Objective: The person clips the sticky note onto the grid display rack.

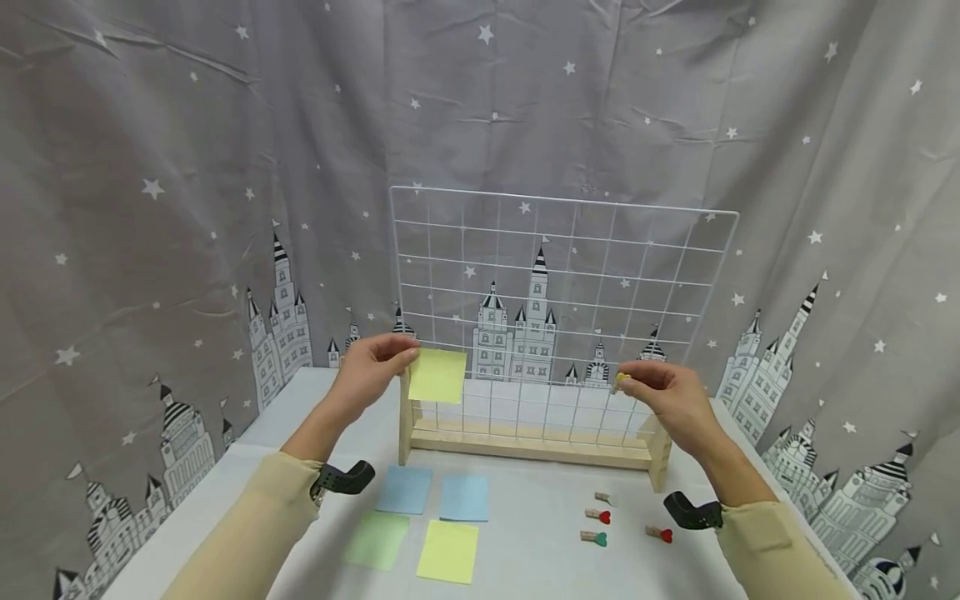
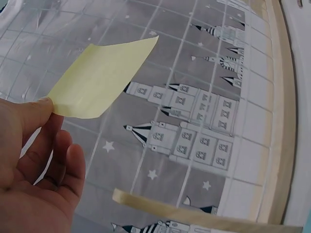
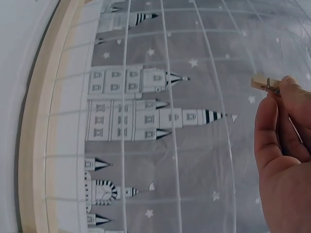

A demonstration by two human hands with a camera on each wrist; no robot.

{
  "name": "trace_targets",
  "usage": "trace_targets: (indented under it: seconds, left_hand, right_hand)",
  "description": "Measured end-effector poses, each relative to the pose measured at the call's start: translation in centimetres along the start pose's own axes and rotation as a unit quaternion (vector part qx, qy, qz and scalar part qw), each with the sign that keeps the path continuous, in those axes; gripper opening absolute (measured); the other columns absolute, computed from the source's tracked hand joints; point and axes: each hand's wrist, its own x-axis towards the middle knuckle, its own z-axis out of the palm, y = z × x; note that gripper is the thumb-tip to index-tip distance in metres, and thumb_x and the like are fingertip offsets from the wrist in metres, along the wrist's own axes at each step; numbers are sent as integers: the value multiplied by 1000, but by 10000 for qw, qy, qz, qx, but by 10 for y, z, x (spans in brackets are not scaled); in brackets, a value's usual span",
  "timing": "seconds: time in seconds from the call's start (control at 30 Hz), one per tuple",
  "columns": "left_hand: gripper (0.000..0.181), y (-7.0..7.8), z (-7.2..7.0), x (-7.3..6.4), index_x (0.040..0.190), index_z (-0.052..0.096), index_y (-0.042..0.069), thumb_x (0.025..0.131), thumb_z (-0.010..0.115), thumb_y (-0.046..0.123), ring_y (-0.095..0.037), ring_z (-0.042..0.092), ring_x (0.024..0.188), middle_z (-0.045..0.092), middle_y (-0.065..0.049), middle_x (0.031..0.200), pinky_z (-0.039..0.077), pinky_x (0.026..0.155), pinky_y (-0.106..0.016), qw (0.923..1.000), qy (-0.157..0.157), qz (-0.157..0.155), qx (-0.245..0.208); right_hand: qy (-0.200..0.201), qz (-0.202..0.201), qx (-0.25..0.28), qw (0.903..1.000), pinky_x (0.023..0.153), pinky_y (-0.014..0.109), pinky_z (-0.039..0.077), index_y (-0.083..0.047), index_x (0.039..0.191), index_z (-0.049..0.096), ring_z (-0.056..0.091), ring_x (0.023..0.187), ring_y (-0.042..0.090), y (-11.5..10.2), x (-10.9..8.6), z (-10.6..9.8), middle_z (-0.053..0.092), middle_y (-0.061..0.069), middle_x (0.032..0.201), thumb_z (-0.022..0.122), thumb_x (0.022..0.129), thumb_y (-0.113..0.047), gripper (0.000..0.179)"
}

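Observation:
My left hand (image 1: 375, 372) pinches a yellow sticky note (image 1: 437, 376) by its upper left corner, in front of the lower left of a white wire grid (image 1: 555, 279). In the left wrist view the note (image 2: 104, 77) hangs off the thumb and a finger, its sheet slightly bent. Near the grid's lower right, my right hand (image 1: 671, 404) pinches a small wooden clothespin (image 3: 265, 83) with a yellow decoration. The clothespin's tip points away from the fingertips in the right wrist view and grips nothing.
The grid stands in a wooden base (image 1: 525, 446) on a white table. On the left lie two blue notes (image 1: 405, 489), a green note (image 1: 377, 540) and another yellow note (image 1: 447, 552). Several clothespins (image 1: 596, 538) lie on the right. A grey printed curtain (image 1: 480, 100) hangs behind.

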Motion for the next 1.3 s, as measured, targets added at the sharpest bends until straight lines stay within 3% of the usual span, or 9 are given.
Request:
trace_targets:
  seconds: [0.23, 0.4, 0.5, 0.63, 0.77, 1.0, 1.3]
  left_hand:
    - [26, 16, 5, 6, 120, 73, 14, 101, 69, 31, -34, 65, 107, 72, -9, 115, 56, 97, -54, 9995, -113, 220, -190]
    - [25, 24, 8, 10, 119, 73, 14, 101, 68, 30, -35, 65, 105, 73, -9, 114, 58, 88, -38, 9991, -141, 356, -201]
    - [24, 27, 10, 12, 118, 74, 13, 101, 69, 29, -29, 66, 101, 73, -9, 114, 57, 82, -29, 9990, -115, 392, -185]
    - [24, 31, 16, 16, 118, 74, 15, 101, 69, 31, -20, 66, 97, 73, -7, 115, 57, 82, -27, 9992, -163, 325, -176]
    - [23, 38, 21, 21, 117, 75, 17, 100, 69, 31, -20, 67, 98, 74, -5, 114, 58, 83, -29, 9988, -238, 357, -218]
    - [21, 51, 26, 31, 115, 75, 15, 101, 69, 28, -20, 65, 94, 74, -7, 111, 56, 79, -28, 9962, -329, 651, -473]
    - [23, 58, 29, 38, 117, 75, 12, 100, 70, 27, -23, 66, 100, 75, -9, 114, 57, 81, -26, 9956, -344, 630, -610]
  right_hand:
    - [76, -36, 136, 9999, 86, 20, 54, 1, 125, 70, 66, 98, 5, -12, 11, 9, 73, -12, 103, 73, 98, -25, 38]
    - [56, -132, 285, 9995, 87, 18, 54, 2, 125, 70, 67, 98, 4, -21, 17, 10, 74, -18, 100, 73, 98, -24, 37]
    - [15, -236, 188, 9995, 86, 19, 54, 0, 124, 71, 67, 97, 5, -28, 20, 11, 75, -16, 100, 73, 98, -24, 36]
    - [32, -255, 85, 9996, 85, 20, 55, -1, 120, 74, 67, 96, 5, -39, 22, 12, 76, -13, 100, 74, 97, -25, 34]
    - [54, -172, 258, 9995, 85, 20, 55, 1, 119, 74, 69, 96, 6, -50, 27, 15, 76, -13, 97, 76, 96, -24, 33]
    - [232, -256, 1146, 9928, 82, 19, 56, 9, 117, 71, 70, 88, 6, -64, 38, 25, 74, -16, 89, 74, 95, -8, 27]
    - [382, -91, 2213, 9744, 82, 20, 58, -8, 99, 80, 71, 83, 6, -75, 50, 39, 75, -11, 86, 74, 94, -3, 9]
